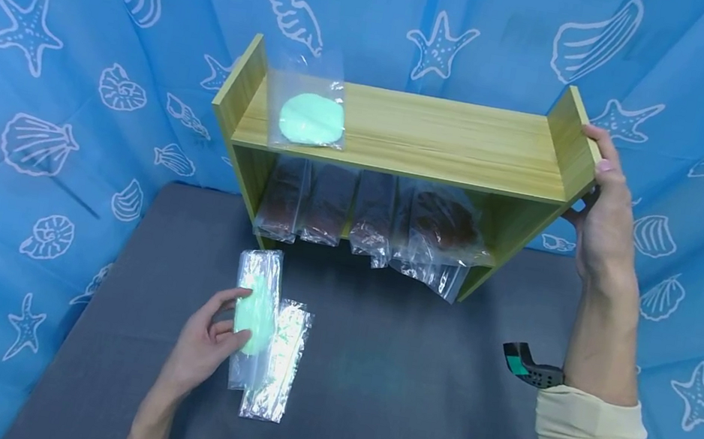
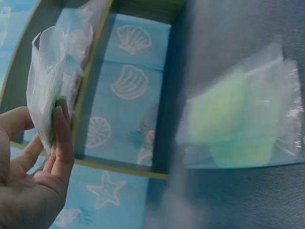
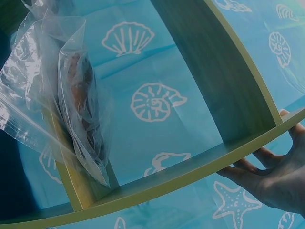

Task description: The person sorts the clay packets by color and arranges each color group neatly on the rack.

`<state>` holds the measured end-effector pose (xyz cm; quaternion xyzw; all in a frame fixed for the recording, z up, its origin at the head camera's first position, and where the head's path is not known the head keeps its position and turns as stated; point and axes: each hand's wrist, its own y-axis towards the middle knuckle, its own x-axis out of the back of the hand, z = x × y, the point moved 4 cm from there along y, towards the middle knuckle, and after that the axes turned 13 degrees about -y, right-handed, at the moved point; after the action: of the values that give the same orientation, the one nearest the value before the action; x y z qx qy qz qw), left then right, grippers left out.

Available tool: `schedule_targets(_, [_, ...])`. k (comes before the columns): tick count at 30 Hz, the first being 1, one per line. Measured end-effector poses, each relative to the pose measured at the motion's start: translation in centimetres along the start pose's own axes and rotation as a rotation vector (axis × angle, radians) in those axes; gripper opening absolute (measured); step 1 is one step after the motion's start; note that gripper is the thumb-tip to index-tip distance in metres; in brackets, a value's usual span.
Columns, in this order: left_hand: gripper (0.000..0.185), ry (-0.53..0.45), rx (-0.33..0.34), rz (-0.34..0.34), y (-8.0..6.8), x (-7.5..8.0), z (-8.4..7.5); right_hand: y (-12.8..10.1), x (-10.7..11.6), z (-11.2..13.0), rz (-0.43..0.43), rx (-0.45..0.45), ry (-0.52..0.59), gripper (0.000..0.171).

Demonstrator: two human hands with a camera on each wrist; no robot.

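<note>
My left hand [image 1: 207,342] pinches a clear plastic bag [image 2: 45,81] with a flat mint-green piece inside, between thumb and fingers. Seen from the head, this bag overlaps a shiny clear bag [image 1: 280,383] lying on the table; the left wrist view shows green pieces in the bagging [image 2: 224,124] there. At the right, my right hand [image 1: 609,212] grips the side panel of a light wooden shelf [image 1: 453,140], fingers at its upper front edge. Another bagged mint-green round [image 1: 312,120] stands at the left end of the shelf's top board.
On the lower board stand several clear bags with dark brown contents [image 1: 330,205], some overhanging the front edge. The rightmost brown bag [image 3: 86,105] leans with its zip end sticking out. A blue shell-patterned curtain [image 1: 445,6] hangs behind the grey table [image 1: 396,378].
</note>
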<state>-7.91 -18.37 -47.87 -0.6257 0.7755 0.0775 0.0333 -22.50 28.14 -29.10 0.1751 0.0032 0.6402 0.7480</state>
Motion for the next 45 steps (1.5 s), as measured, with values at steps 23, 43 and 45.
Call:
schedule_targets(23, [0.062,0.15,-0.206,0.09,2.7,-3.8,-7.4,0.0,0.2,-0.1,-0.005,0.018,0.017,0.048])
schedule_targets(43, [0.062,0.208,-0.327,0.261,6.6,-8.3,-11.7,-0.1,0.0,0.1,0.0,0.023,0.006,0.047])
schedule_targets(45, [0.062,0.211,-0.345,0.26,7.2,-8.7,-12.2,0.0,-0.1,0.1,0.007,0.028,0.01,0.047])
